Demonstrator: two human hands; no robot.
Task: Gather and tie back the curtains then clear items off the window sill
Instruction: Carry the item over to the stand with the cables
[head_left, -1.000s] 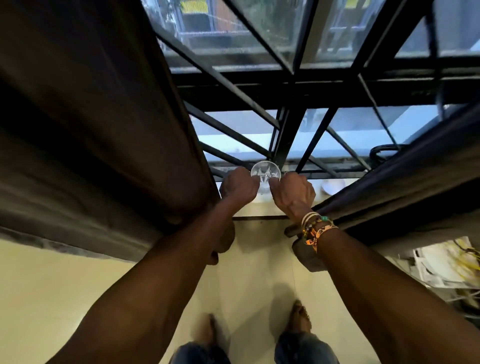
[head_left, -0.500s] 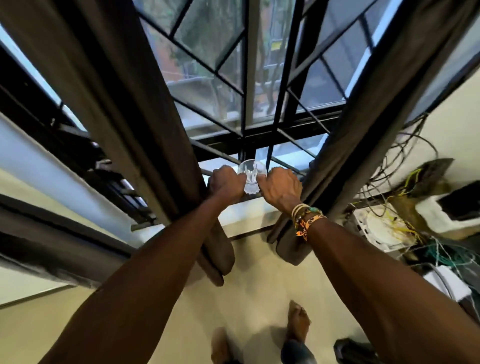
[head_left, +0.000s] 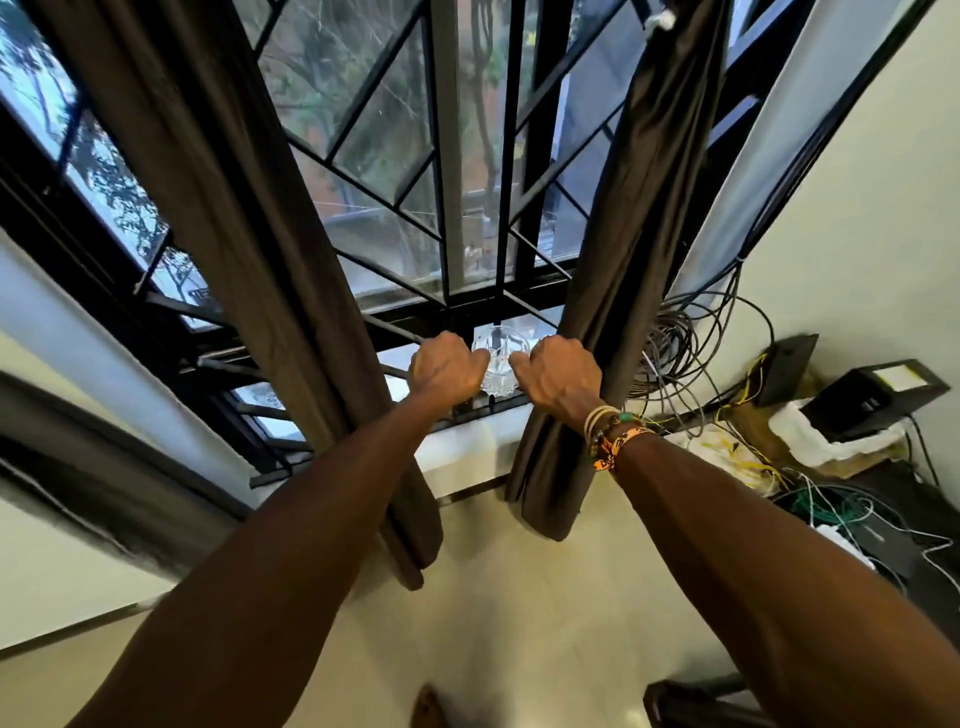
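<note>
A clear cut-glass tumbler (head_left: 500, 364) stands on the white window sill (head_left: 467, 452) between two dark brown curtains. My left hand (head_left: 448, 367) grips the glass from its left side and my right hand (head_left: 561, 372), with bracelets at the wrist, grips it from the right. The left curtain (head_left: 249, 249) hangs gathered in a long bunch past the sill. The right curtain (head_left: 639, 249) hangs gathered too, with a white tie (head_left: 658, 21) at its top. The base of the glass is partly hidden by my fingers.
Black window bars (head_left: 511, 156) stand right behind the glass. A tangle of cables (head_left: 691, 343) hangs on the wall to the right. Black boxes (head_left: 872, 395) and loose wires (head_left: 810, 499) crowd a surface at the lower right. My foot (head_left: 431, 706) is on the pale floor.
My head has tilted up and turned right, so the window rises higher and the cable clutter comes into view. Both hands stay closed around the glass on the sill.
</note>
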